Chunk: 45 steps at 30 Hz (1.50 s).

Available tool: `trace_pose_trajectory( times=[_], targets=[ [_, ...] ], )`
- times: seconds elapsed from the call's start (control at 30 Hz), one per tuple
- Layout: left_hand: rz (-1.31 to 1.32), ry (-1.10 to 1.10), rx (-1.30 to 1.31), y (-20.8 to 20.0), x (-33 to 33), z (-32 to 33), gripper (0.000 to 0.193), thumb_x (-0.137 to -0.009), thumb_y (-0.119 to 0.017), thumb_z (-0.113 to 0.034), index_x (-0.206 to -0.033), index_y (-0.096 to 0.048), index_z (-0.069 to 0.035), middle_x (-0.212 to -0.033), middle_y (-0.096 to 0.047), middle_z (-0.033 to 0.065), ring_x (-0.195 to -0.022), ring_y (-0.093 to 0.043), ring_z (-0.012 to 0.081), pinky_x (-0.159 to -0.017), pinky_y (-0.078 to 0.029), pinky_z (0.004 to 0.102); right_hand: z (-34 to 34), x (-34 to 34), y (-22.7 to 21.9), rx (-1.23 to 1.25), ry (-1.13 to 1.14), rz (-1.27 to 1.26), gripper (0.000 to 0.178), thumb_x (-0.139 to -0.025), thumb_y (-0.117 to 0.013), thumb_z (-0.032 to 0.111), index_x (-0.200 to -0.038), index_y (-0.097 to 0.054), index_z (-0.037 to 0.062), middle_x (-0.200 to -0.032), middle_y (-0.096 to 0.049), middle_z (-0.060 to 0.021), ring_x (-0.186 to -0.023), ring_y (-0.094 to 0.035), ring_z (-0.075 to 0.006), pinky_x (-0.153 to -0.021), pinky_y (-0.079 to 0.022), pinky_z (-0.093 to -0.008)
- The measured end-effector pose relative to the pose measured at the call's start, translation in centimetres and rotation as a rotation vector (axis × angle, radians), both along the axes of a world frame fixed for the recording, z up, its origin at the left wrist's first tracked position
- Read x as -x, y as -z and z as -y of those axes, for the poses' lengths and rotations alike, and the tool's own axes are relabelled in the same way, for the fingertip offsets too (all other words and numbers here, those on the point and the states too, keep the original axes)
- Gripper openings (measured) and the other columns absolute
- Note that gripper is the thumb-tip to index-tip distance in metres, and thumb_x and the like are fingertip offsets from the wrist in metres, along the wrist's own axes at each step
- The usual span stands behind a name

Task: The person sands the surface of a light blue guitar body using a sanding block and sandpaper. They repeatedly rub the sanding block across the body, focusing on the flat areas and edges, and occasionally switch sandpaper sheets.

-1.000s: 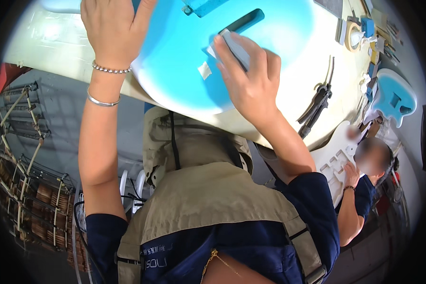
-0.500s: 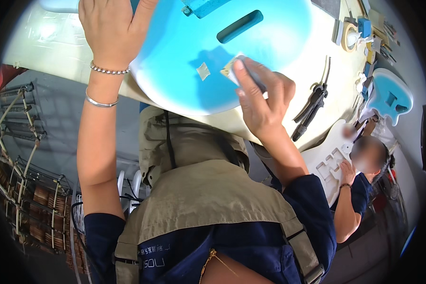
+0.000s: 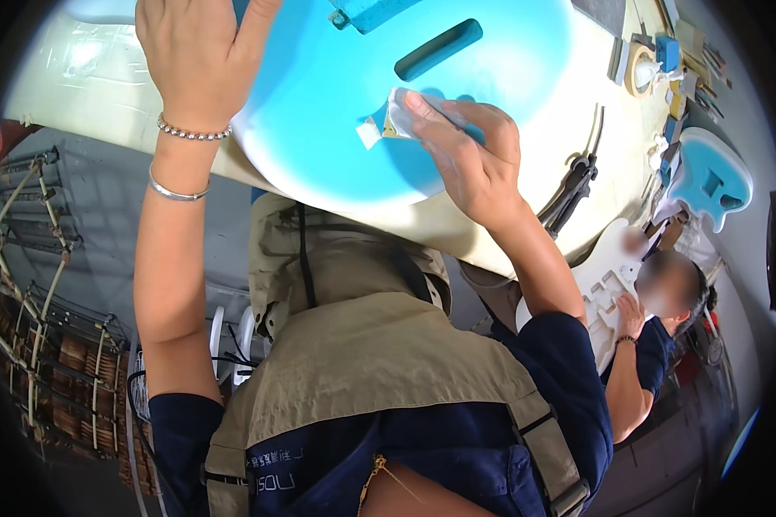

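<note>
A turquoise guitar body (image 3: 319,129) with a whitish rim lies on the pale table. Over its left edge rests my left hand (image 3: 197,56), thumb spread from the fingers; the fingertips run out of the picture. My right hand (image 3: 474,155) pinches a folded piece of pale grey abrasive paper (image 3: 403,112) with a yellowish edge. The folded paper is held low over the turquoise surface, close to a small pale square patch (image 3: 368,133). Beyond it is a slanted, round-ended slot (image 3: 438,49), with another recess (image 3: 366,12) at the top.
A black clamp-like tool (image 3: 572,191) lies on the table (image 3: 517,233) to the right. Farther right are a tape roll (image 3: 641,71) and another turquoise body (image 3: 710,177). A co-worker holds a white guitar body (image 3: 597,289). A rack (image 3: 30,284) stands lower left.
My right hand has moved left with the folded paper, bringing it beside the pale patch. My left hand has shifted slightly left.
</note>
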<state>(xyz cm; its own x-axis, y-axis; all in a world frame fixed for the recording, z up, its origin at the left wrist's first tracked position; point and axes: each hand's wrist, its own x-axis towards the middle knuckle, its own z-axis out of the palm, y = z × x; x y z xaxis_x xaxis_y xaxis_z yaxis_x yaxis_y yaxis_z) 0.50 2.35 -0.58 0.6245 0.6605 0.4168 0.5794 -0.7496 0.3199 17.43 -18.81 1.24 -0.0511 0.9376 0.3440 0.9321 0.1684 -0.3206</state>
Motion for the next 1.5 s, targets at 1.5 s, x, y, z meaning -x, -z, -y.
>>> trace_pose_trajectory(
  times=[1.5],
  targets=[
    [0.003,0.003,-0.012,-0.1,0.3,-0.4,0.053,-0.096,-0.049,-0.035,-0.134,-0.047,0.002,-0.134,-0.049,0.0212,-0.125,-0.044,0.0383,-0.108,-0.027,0.0514,0.3,1.9,-0.8,0.006,0.149,0.205,0.022,-0.077,-0.07,0.017,-0.097,-0.064,0.0131,-0.115,-0.067,0.0083,-0.094,-0.056,-0.0092,-0.084,-0.025,-0.0283]
  ],
)
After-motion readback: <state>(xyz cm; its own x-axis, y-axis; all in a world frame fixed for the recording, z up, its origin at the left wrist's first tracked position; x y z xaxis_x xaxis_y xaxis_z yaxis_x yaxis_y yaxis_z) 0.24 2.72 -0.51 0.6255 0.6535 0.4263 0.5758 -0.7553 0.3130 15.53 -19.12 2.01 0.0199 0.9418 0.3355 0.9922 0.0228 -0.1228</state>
